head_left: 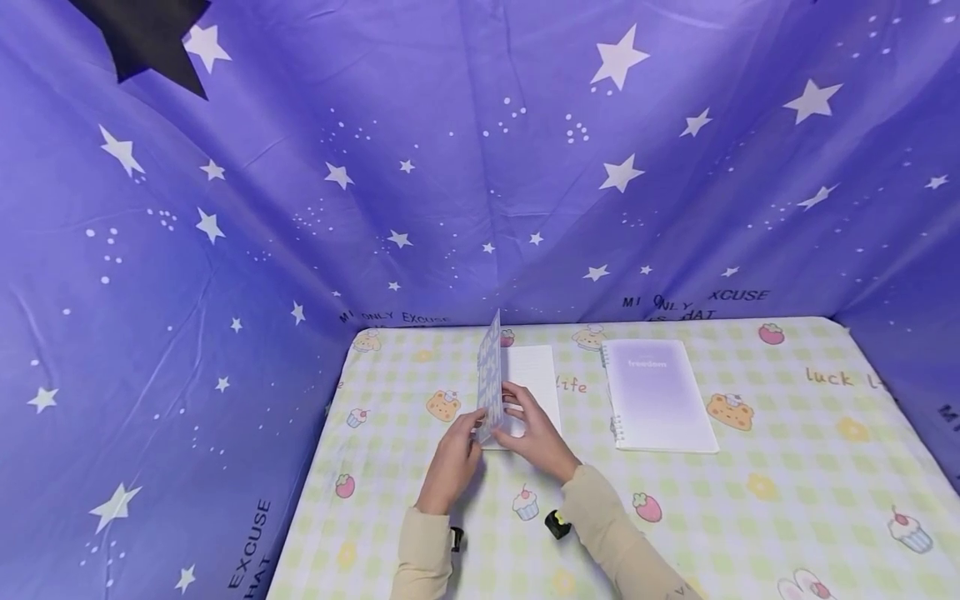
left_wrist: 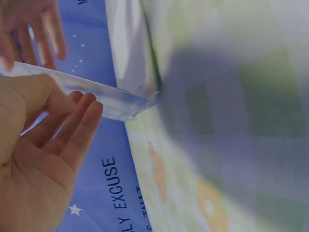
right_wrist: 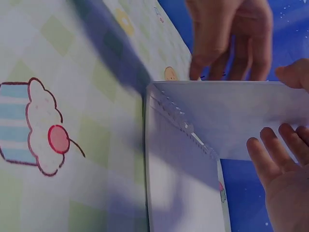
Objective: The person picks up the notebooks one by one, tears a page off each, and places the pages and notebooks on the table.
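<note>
A spiral notebook [head_left: 534, 367] lies on the table with its patterned cover [head_left: 489, 375] standing nearly upright. White pages show to the right of it, and the coils [right_wrist: 186, 126] appear along the spine in the right wrist view. My right hand [head_left: 536, 437] holds the raised cover near its front edge, thumb [right_wrist: 293, 73] at the edge and fingers on the page side. On the outer side is my left hand [head_left: 450, 462], its loosely bent fingers [left_wrist: 86, 128] close against the cover. Both hands appear on either side of the cover in each wrist view.
To the right lies a second spiral notebook [head_left: 660, 400], closed, with a purple-white cover reading "freedom". A green-checked cloth [head_left: 810, 533] with cartoon prints covers the table. Purple starry fabric [head_left: 465, 200] hangs behind and at both sides.
</note>
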The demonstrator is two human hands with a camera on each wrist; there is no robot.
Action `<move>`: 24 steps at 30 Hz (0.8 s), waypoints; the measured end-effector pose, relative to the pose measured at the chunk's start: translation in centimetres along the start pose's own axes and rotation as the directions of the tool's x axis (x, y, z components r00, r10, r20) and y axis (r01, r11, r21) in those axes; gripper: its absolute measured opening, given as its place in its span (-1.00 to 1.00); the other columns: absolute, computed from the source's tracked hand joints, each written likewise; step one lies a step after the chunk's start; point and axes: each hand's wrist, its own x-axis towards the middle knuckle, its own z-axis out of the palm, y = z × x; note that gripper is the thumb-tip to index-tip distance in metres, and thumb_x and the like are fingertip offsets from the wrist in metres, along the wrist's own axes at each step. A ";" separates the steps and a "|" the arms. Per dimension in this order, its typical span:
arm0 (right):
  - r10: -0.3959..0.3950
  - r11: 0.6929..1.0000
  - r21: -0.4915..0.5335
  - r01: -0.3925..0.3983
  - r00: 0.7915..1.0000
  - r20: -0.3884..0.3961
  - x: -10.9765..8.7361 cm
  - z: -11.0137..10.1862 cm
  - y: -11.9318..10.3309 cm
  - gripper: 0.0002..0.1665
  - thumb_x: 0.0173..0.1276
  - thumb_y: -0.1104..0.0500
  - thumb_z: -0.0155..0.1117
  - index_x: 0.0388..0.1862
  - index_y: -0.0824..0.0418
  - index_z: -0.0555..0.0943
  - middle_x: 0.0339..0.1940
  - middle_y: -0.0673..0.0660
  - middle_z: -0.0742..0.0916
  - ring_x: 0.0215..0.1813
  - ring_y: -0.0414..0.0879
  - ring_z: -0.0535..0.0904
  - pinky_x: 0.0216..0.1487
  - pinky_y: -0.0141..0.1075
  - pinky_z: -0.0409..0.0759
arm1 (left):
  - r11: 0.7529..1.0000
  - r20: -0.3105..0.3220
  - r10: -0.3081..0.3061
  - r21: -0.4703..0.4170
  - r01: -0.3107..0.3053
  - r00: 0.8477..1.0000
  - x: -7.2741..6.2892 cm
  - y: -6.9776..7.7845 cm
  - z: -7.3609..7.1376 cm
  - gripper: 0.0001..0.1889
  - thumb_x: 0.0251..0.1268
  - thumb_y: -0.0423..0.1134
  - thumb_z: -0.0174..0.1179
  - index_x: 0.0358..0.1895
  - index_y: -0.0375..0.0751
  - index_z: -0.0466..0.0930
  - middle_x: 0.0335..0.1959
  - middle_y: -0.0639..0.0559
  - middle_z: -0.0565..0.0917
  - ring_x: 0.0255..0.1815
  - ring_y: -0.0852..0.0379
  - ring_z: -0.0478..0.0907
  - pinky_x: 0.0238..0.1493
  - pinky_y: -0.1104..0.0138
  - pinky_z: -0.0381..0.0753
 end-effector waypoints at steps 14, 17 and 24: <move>-0.031 0.999 -0.035 0.032 0.999 0.030 1.2 2.3 5.4 -0.09 0.26 0.36 0.39 0.53 0.30 0.18 0.42 0.34 0.39 0.41 0.25 0.38 0.42 0.13 0.37 | 0.990 -0.156 -0.011 -0.139 -0.011 0.988 -0.1 2.3 -2.8 -0.56 0.49 -0.38 0.03 0.38 -0.26 0.33 0.19 -0.15 0.57 0.14 0.02 0.60 0.10 0.23 0.67; -0.022 0.998 -0.058 0.025 0.999 0.043 1.2 2.7 5.6 -0.09 0.27 0.36 0.38 0.54 0.28 0.17 0.43 0.32 0.39 0.40 0.27 0.39 0.42 0.11 0.38 | 0.981 -0.164 -0.052 -0.192 0.020 0.985 -0.1 2.6 -3.1 -0.56 0.57 -0.20 -0.01 0.39 -0.27 0.32 0.24 -0.15 0.53 0.16 0.03 0.58 0.09 0.26 0.69; -0.004 0.986 -0.168 0.012 0.999 0.044 1.6 3.7 5.8 -0.13 0.27 0.30 0.40 0.52 0.21 0.25 0.37 0.23 0.45 0.36 0.15 0.44 0.41 0.01 0.43 | 0.969 -0.231 -0.114 -0.239 0.057 0.966 -0.1 2.7 -3.6 -0.54 0.55 -0.05 0.00 0.34 -0.24 0.37 0.23 -0.07 0.54 0.15 0.06 0.58 0.02 0.26 0.71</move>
